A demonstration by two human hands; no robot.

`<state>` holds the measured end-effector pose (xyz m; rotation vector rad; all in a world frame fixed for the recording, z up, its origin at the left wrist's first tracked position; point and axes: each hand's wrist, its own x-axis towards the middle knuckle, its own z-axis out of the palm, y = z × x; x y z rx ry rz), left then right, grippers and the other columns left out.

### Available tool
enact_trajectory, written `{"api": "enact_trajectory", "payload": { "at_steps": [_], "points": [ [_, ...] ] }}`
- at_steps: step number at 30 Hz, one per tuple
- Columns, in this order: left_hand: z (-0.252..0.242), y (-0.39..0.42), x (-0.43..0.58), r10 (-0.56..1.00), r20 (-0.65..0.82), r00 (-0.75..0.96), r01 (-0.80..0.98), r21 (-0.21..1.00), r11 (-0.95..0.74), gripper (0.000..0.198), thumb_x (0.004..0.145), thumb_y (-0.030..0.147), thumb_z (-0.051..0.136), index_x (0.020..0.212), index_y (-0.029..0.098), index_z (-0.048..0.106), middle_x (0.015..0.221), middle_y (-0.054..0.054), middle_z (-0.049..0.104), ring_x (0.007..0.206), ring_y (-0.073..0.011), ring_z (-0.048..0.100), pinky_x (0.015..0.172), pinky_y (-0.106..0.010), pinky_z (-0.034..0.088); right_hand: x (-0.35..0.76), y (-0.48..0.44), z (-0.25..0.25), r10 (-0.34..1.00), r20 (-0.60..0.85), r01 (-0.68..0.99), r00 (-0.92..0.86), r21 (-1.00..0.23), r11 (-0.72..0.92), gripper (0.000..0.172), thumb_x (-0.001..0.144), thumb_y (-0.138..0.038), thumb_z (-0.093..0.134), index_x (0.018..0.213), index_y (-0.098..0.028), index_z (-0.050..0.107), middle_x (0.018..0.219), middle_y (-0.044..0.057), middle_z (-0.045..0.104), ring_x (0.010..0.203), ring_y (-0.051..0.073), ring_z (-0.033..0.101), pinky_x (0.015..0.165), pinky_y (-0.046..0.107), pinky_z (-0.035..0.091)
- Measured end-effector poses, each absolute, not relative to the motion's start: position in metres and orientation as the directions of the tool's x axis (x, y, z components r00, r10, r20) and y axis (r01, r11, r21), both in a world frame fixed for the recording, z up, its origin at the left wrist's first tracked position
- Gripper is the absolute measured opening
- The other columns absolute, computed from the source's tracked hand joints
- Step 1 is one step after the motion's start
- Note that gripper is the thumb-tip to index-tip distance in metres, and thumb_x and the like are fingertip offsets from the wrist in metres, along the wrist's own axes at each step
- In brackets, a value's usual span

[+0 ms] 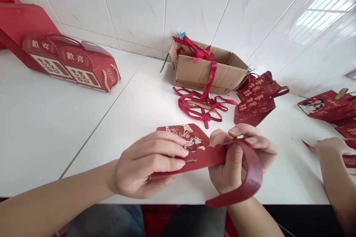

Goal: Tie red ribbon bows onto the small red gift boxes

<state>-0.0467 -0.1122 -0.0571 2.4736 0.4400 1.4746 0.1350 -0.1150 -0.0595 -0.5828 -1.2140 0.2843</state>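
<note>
A red printed gift box (204, 160) with a scalloped flap and a small slot lies tilted between my hands above the table's front edge. My left hand (150, 163) grips its left side, fingers over the top and thumb beneath. At the box's right end, my right hand (241, 155) pinches a dark red strap (254, 181) near a small gold stud (235, 138). The strap's free end curves down and to the left. Part of the box is hidden under my fingers.
Behind stands a cardboard box (200, 70) with red ribbons, and loose straps (200, 109) lie before it. Finished-looking red boxes (257, 98) sit right of it, others (72, 63) at left. At the right edge, another person's hand (332, 144) is near red boxes.
</note>
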Motion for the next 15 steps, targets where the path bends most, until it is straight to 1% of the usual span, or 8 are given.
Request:
{"api": "enact_trajectory", "payload": {
  "at_steps": [2,3,6,8,10,11,13,15],
  "points": [
    [-0.057,-0.113,-0.044,0.42,0.794,0.439,0.091,0.426,-0.9,0.037,0.078,0.006,0.061,0.11,0.024,0.061,0.092,-0.01,0.074,0.086,-0.0251,0.071,0.073,-0.041,0.063,0.134,-0.115,-0.059,0.545,0.768,0.093,0.336,-0.603,0.792,0.021,0.087,-0.01,0.055,0.098,-0.027,0.057,0.088,0.003,0.058,0.07,0.015,0.06,0.052,0.028,0.049],
    [-0.056,-0.112,-0.043,0.453,0.786,0.422,0.074,0.468,-0.881,0.037,0.078,0.005,0.061,0.109,0.025,0.062,0.09,-0.01,0.074,0.084,-0.0247,0.071,0.073,-0.041,0.062,0.134,-0.116,-0.059,0.58,0.747,0.089,0.326,-0.635,0.768,0.02,0.086,-0.01,0.056,0.097,-0.026,0.059,0.09,0.003,0.059,0.075,0.016,0.062,0.058,0.031,0.052],
    [-0.056,-0.11,-0.04,0.56,0.751,0.35,0.044,0.584,-0.811,0.028,0.08,0.005,0.061,0.1,0.025,0.066,0.083,-0.008,0.075,0.082,-0.0242,0.071,0.077,-0.042,0.061,0.141,-0.116,-0.055,0.707,0.657,0.073,0.26,-0.744,0.664,0.018,0.086,-0.011,0.059,0.094,-0.025,0.064,0.091,0.003,0.063,0.089,0.018,0.065,0.078,0.036,0.054],
    [-0.056,-0.107,-0.04,0.603,0.728,0.326,0.022,0.632,-0.775,0.021,0.083,0.008,0.06,0.095,0.024,0.067,0.083,-0.007,0.075,0.082,-0.0234,0.071,0.078,-0.041,0.06,0.149,-0.116,-0.05,0.837,0.534,-0.003,0.117,-0.843,0.538,0.015,0.085,-0.013,0.062,0.092,-0.026,0.067,0.088,0.002,0.066,0.085,0.015,0.065,0.076,0.031,0.055],
    [-0.057,-0.104,-0.042,0.624,0.705,0.336,-0.001,0.663,-0.748,0.017,0.084,0.01,0.06,0.092,0.024,0.067,0.082,-0.006,0.075,0.079,-0.0219,0.071,0.077,-0.039,0.06,0.157,-0.115,-0.045,0.931,0.352,-0.101,-0.095,-0.934,0.343,0.011,0.083,-0.017,0.067,0.088,-0.026,0.069,0.081,0.001,0.068,0.073,0.013,0.066,0.063,0.026,0.056],
    [-0.058,-0.103,-0.043,0.632,0.692,0.348,-0.019,0.68,-0.733,0.015,0.084,0.011,0.061,0.091,0.024,0.067,0.081,-0.005,0.075,0.078,-0.0211,0.071,0.077,-0.038,0.06,0.161,-0.114,-0.043,0.946,0.267,-0.14,-0.186,-0.96,0.244,0.009,0.082,-0.018,0.068,0.087,-0.026,0.069,0.077,0.0,0.068,0.067,0.012,0.066,0.057,0.025,0.056],
    [-0.059,-0.102,-0.045,0.66,0.643,0.389,-0.062,0.733,-0.677,0.012,0.084,0.014,0.063,0.088,0.025,0.066,0.078,-0.003,0.074,0.076,-0.0199,0.07,0.076,-0.037,0.059,0.165,-0.111,-0.041,0.948,0.178,-0.188,-0.262,-0.973,0.13,0.009,0.08,-0.019,0.071,0.084,-0.026,0.07,0.072,-0.001,0.069,0.061,0.012,0.066,0.053,0.025,0.056],
    [-0.062,-0.102,-0.046,0.71,0.568,0.417,-0.057,0.795,-0.603,0.005,0.084,0.02,0.064,0.085,0.024,0.066,0.075,-0.003,0.072,0.068,-0.0185,0.068,0.067,-0.035,0.059,0.163,-0.109,-0.042,0.951,0.172,-0.206,-0.256,-0.971,0.12,0.009,0.078,-0.018,0.073,0.082,-0.026,0.07,0.071,-0.001,0.07,0.064,0.013,0.068,0.058,0.026,0.059]
  ]
}}
